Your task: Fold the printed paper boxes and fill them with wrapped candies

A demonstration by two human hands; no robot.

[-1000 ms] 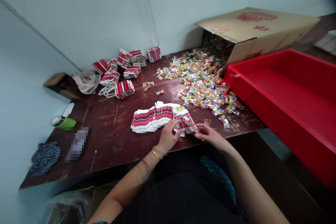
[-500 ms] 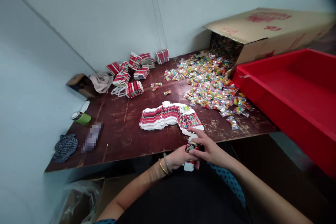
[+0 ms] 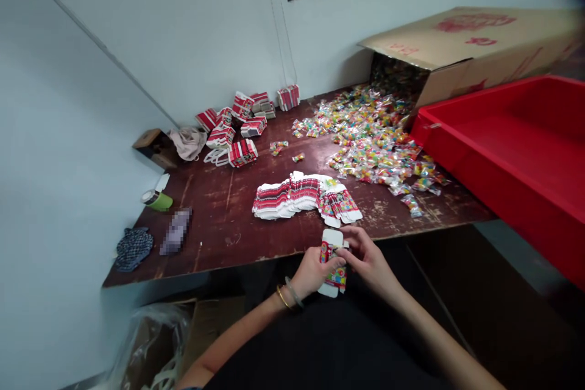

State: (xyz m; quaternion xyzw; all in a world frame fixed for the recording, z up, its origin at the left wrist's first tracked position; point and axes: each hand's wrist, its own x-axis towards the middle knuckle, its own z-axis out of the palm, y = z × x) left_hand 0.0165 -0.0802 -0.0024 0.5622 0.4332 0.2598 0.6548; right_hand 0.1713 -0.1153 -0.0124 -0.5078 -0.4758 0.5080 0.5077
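red printed carton (image 3: 337,279): held between both hands, at the table's near edge as the head camera sees it, in front of dark clothing; white flaps stick out at top and bottom.
left hand (image 3: 312,271): closed on the carton's left side, thumb laid across the printed front; the fingers behind are hidden.
right hand (image 3: 371,261): at the carton's upper right edge, thumb against it, fingers bent, only a narrow gap between them.
bangles (image 3: 282,297): one gold-coloured, one pale, side by side on the left wrist.
row of flat cartons (image 3: 273,200): overlapping in a fanned line on the table, just beyond the hands, the right end spread loosest.
wrapped sweets (image 3: 365,149): a wide, shiny heap to the right of the row, a few lying apart to its left.
cardboard box (image 3: 484,46): on its side, mouth towards the heap, red marks on top.
red tray (image 3: 498,183): beside the sweets, in front of the box.
carton bundles (image 3: 243,153): piled near the wall, far side.
dark red table (image 3: 214,219): scuffed, paint worn in streaks.
left end: green cup (image 3: 159,200), checked cloth (image 3: 134,248), and a purple thing (image 3: 176,231) too blurred to name.
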